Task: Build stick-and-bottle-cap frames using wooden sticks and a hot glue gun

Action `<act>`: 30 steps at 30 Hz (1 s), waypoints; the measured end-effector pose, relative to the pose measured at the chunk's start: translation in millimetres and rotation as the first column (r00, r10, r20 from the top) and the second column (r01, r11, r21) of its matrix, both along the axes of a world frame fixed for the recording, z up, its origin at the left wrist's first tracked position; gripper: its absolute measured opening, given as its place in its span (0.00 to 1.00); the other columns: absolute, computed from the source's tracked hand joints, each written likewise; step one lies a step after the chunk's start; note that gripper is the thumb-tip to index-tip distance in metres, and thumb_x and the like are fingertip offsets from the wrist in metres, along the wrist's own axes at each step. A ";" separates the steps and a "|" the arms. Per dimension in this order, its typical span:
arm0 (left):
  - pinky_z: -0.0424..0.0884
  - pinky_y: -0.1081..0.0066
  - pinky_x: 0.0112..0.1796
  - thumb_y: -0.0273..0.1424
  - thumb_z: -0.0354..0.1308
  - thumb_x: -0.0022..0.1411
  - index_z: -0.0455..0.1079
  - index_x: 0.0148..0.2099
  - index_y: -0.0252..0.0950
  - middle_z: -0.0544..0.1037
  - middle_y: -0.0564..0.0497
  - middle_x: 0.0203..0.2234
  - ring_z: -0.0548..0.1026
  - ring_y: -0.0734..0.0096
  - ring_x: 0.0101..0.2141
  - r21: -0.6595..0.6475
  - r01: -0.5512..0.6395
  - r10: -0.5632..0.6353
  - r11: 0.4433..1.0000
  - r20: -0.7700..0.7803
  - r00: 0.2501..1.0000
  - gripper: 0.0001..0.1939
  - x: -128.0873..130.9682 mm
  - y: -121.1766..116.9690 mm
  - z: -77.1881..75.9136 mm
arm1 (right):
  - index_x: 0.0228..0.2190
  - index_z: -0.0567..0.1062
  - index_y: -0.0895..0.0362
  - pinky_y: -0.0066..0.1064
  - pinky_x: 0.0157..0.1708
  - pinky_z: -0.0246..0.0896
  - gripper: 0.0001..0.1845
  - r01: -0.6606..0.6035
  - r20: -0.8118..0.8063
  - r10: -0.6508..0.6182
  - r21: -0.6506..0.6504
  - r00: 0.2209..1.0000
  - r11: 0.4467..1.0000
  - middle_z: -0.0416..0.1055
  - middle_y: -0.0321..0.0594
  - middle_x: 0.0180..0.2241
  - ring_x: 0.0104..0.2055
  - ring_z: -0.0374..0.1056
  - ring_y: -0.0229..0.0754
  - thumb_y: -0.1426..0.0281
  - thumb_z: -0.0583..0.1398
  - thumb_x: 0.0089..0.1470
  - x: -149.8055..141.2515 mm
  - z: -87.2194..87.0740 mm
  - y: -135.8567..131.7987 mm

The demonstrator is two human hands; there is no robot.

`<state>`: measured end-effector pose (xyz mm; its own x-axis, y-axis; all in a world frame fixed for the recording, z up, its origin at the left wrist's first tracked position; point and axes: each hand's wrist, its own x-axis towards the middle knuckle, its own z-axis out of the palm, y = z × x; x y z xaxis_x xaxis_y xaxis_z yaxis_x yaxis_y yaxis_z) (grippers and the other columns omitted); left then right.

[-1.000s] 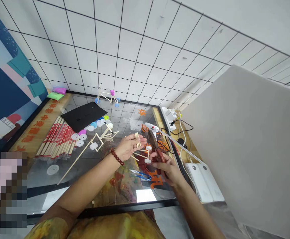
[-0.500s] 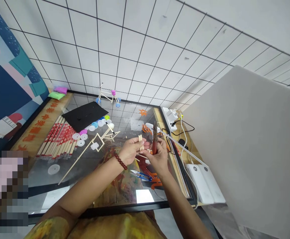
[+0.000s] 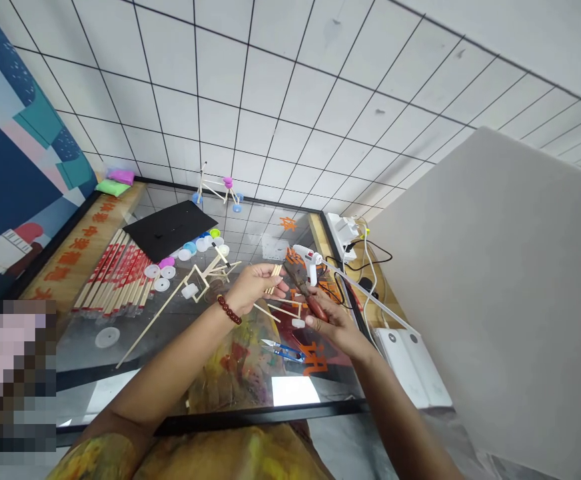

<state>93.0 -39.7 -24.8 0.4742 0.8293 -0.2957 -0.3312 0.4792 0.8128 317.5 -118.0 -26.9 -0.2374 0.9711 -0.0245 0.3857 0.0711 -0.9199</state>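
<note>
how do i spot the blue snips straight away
On the glass-topped table, find the right hand holding red-handled pliers. Just left of that hand and nearer the person lie small snips, pointed silver blades facing left. Their blue handles set them apart from the pliers and the white glue gun.

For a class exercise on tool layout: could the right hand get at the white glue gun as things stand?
Probably yes: the glue gun lies close beyond the right hand, with nothing bulky seen between them. That hand holds pliers, though, so it would likely have to put them down first.
</note>
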 end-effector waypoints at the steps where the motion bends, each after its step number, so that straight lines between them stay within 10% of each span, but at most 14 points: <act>1: 0.74 0.74 0.28 0.31 0.71 0.50 0.75 0.38 0.32 0.80 0.49 0.22 0.78 0.73 0.22 -0.002 0.013 -0.013 1.000 -0.002 1.000 0.13 0.1 -0.2 -0.1 | 0.48 0.79 0.50 0.50 0.63 0.55 0.24 -0.007 0.030 0.007 0.023 1.000 1.000 0.67 0.46 0.58 0.65 0.58 0.54 0.52 0.65 0.53 1.0 1.4 -0.3; 19: 0.72 0.75 0.25 0.30 0.69 0.52 0.74 0.33 0.32 0.78 0.49 0.20 0.75 0.75 0.19 -0.013 0.090 -0.090 0.996 -0.011 0.996 0.09 -0.5 -3.4 3.4 | 0.35 0.79 0.53 0.43 0.50 0.70 0.09 -0.122 0.432 -0.041 0.342 0.901 0.932 0.73 0.48 0.49 0.53 0.72 0.52 0.62 0.62 0.58 9.0 0.8 2.4; 30: 0.70 0.77 0.26 0.27 0.64 0.56 0.75 0.39 0.32 0.78 0.50 0.22 0.73 0.78 0.19 0.006 0.063 -0.063 0.998 -0.044 0.997 0.07 3.0 -3.7 1.7 | 0.36 0.77 0.53 0.44 0.50 0.68 0.11 0.104 0.335 -0.247 0.391 0.909 0.915 0.69 0.45 0.44 0.49 0.69 0.51 0.59 0.60 0.60 0.7 11.9 -9.4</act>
